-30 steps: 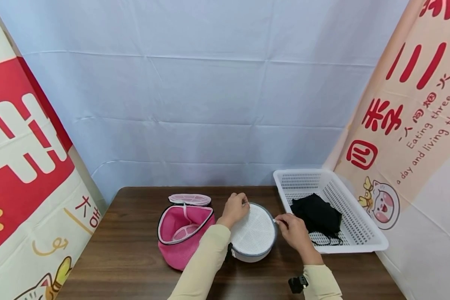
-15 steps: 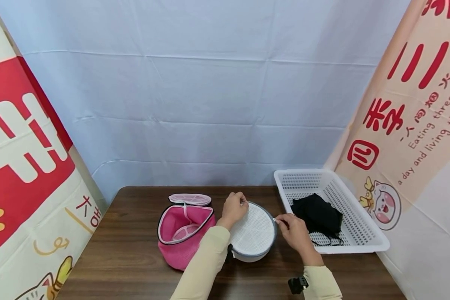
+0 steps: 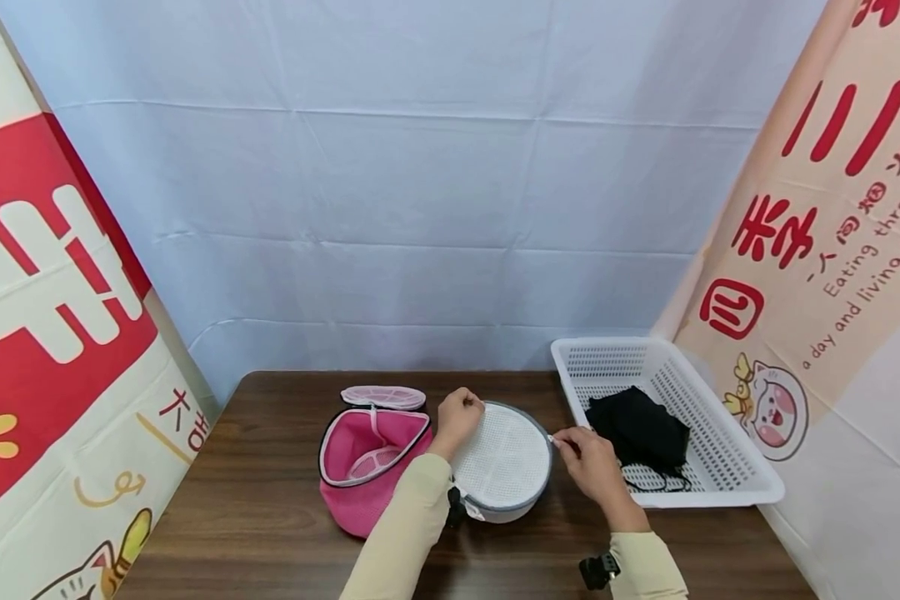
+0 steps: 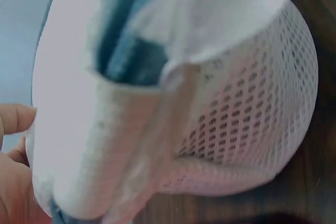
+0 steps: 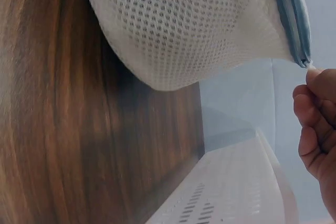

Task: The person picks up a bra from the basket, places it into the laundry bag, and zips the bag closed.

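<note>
A round white mesh laundry bag [image 3: 504, 467] with a grey-blue zipper around its top stands on the table. At the far left of its rim is my left hand [image 3: 459, 421], its fingers curled against the edge; in the left wrist view its fingertips [image 4: 18, 116] meet the bag, and the exact grip is partly hidden. My right hand [image 3: 588, 462] pinches a small white tab at the right rim, where the right wrist view shows the zipper's end [image 5: 304, 59] stretched toward the fingers. Left of it sits an open pink mesh laundry bag [image 3: 360, 500], its lid folded back.
A white perforated basket [image 3: 720, 433] stands at the right of the wooden table [image 3: 270, 483], with a black cloth bag [image 3: 641, 429] and its cord inside. A pale blue cloth [image 3: 420, 183] hangs behind the table, with printed cloths on both sides.
My left hand has shifted left and slightly back along the white bag's rim, uncovering more of its top. The right hand stays pinching the tab. The view has turned slightly left.
</note>
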A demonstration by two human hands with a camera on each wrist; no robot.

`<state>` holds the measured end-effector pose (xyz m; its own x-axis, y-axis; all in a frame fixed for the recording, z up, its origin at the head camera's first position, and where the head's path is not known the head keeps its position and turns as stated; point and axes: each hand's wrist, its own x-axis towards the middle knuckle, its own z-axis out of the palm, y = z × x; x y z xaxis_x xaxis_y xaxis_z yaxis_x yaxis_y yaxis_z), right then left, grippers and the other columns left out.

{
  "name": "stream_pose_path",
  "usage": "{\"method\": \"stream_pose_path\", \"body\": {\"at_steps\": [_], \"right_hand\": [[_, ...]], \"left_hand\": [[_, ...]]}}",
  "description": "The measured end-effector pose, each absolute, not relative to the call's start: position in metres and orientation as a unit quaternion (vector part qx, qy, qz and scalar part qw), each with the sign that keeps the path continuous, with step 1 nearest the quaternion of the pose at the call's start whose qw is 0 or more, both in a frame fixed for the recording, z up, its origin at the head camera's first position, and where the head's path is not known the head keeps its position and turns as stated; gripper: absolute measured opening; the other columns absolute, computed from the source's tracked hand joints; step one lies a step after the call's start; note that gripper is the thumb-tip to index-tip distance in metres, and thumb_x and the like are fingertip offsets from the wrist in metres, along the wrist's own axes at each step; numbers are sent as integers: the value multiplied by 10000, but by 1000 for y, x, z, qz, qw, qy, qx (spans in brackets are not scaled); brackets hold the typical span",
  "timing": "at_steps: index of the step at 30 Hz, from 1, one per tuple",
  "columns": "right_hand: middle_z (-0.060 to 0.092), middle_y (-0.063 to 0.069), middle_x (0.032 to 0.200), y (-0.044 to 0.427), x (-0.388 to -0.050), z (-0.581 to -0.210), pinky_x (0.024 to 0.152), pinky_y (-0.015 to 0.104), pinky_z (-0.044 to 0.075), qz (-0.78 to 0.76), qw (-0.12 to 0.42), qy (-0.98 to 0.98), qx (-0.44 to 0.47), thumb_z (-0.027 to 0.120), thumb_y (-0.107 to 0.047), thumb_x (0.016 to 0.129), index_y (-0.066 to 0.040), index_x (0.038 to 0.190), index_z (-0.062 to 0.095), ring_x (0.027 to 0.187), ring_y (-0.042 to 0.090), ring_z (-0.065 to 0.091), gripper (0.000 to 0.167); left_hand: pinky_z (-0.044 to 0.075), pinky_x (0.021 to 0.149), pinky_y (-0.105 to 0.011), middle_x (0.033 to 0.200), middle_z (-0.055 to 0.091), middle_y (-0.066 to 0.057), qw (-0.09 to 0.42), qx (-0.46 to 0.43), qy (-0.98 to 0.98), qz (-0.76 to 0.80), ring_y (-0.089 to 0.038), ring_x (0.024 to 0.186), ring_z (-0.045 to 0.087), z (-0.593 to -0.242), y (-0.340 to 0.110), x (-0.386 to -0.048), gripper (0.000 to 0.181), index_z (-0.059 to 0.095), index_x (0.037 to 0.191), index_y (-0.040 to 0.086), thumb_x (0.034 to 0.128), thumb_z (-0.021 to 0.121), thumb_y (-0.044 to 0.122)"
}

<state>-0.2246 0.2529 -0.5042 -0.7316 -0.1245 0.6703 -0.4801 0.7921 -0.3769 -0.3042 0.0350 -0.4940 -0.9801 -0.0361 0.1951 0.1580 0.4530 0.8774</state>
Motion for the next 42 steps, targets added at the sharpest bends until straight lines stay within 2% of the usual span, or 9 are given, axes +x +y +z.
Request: {"method": "stream_pose_path", "body": {"at_steps": [7,10,14,21,25,29,37,42], "right_hand": [[598,11,743,253,-225,-504,513,280,447,277,327,-889,163,745,38,731,-57,792,671,608,91,509,135],[603,21,746,253,-225,-503,517,286,455,277,323,-890,162,746,37,730,-51,794,672,613,97,517,132],[607,30,755,253,-225,-499,531,300,463,283,309,-895,155,746,38,731,-44,795,673,622,115,520,127],[603,-7,732,252,-218,-493,535,289,448,284,271,-909,139,741,21,744,-62,786,666,621,101,498,120],[592,-21,707,253,-215,-492,515,277,436,286,281,-905,144,743,26,732,-61,770,665,599,89,490,123],[591,-9,720,256,-217,-494,519,282,437,283,301,-899,145,739,31,729,-54,777,671,598,96,499,119],[574,-5,715,262,-219,-497,513,285,432,273,309,-901,136,730,40,735,-46,776,667,597,100,487,115],[589,4,731,261,-218,-498,527,293,444,273,302,-903,136,731,29,742,-47,791,668,611,101,501,110]], "left_hand": [[424,660,-315,725,580,-4,80,60,-808,-580,-162,686,519,-496,35,-296,84,594,726,91,808,595,108],[417,651,-319,720,555,-28,73,86,-790,-602,-178,679,503,-496,35,-294,98,570,726,78,819,593,100],[407,637,-330,727,531,-73,80,122,-756,-638,-211,678,484,-496,36,-293,105,534,726,53,821,579,57],[418,693,-377,730,515,-106,104,190,-721,-658,-260,719,500,-498,37,-294,85,507,718,28,788,553,15],[417,710,-403,720,481,-108,105,197,-715,-663,-269,725,489,-498,38,-292,79,481,728,18,800,509,4],[421,714,-399,727,476,-100,80,186,-717,-667,-254,728,473,-498,39,-289,78,485,734,5,809,506,4],[437,762,-390,815,582,-80,40,166,-786,-594,-270,831,539,-496,38,-286,79,610,837,37,822,553,89],[418,799,-409,906,563,-123,60,142,-813,-562,-300,895,525,-494,38,-284,143,621,939,35,822,584,107]]}}
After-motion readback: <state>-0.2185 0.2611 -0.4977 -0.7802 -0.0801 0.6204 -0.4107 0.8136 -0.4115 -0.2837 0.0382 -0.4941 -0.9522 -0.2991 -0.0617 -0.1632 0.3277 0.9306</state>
